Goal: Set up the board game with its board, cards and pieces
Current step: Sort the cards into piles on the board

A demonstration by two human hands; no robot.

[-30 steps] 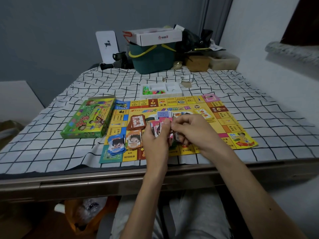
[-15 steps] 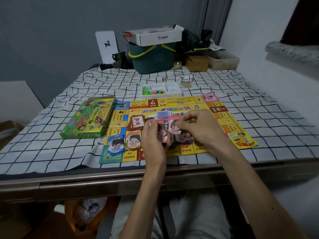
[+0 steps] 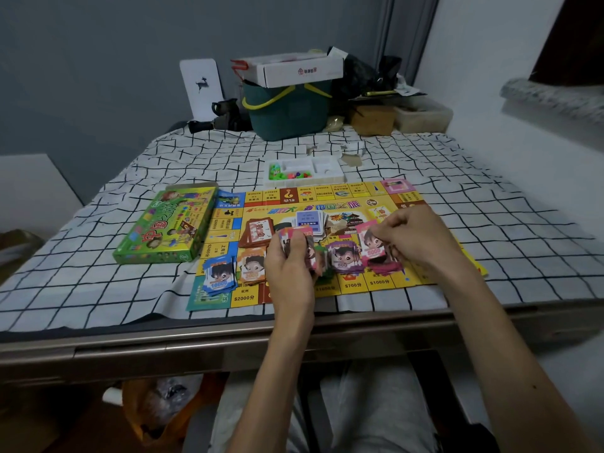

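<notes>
Pink cartoon-face note pinched in right hand

Head view, forward-down, over table

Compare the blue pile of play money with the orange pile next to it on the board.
The blue pile reads 10000; the orange pile reads 2000. The blue pile lies nearer the green box; the orange pile lies beside the left hand. Both lie on the board and show a cartoon face.
</notes>
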